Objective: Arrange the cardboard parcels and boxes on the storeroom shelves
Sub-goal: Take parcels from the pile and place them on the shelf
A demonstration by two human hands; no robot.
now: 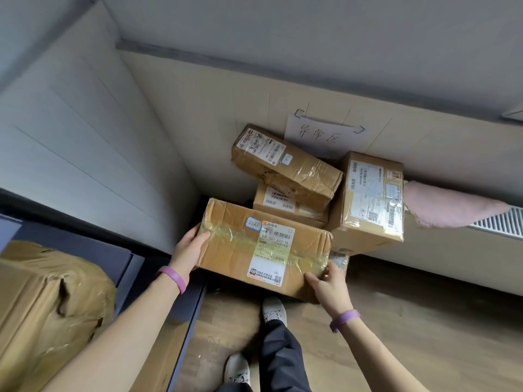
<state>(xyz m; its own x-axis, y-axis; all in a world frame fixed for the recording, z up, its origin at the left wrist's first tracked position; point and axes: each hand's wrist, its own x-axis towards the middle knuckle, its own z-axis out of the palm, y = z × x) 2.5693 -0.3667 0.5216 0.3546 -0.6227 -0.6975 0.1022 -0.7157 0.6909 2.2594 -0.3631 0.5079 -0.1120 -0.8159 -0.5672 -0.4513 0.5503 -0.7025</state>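
Corner of a room, seen from above. Both hands clamped on one large cardboard parcel (263,250), held flat above the wooden floor (396,321) in front of the person's white shoes (274,310). Left hand (189,246) grips the parcel's left end, thumb lying on top along the yellowed tape band; right hand (329,287) grips the near right corner, fingers curled over the top edge. The hands sit apart, one at each end. A purple band on each wrist. The parcel's top carries a white shipping label with a barcode and a small blue-edged sticker. Behind it, against the beige wall (198,108), three more boxes are heaped: a long taped box (285,159) lies tilted on top of a smaller box (288,203), and a taller box (370,199) stands just beside them on the right, label facing up. A handwritten paper sign (325,134) is fixed to the wall directly behind the heap. Right of the tall box, a pink fuzzy cloth (447,205) drapes over a white radiator (501,222). At lower left, a crumpled, tape-wrapped cardboard box (45,301) rests on a dark shelf frame (181,321).
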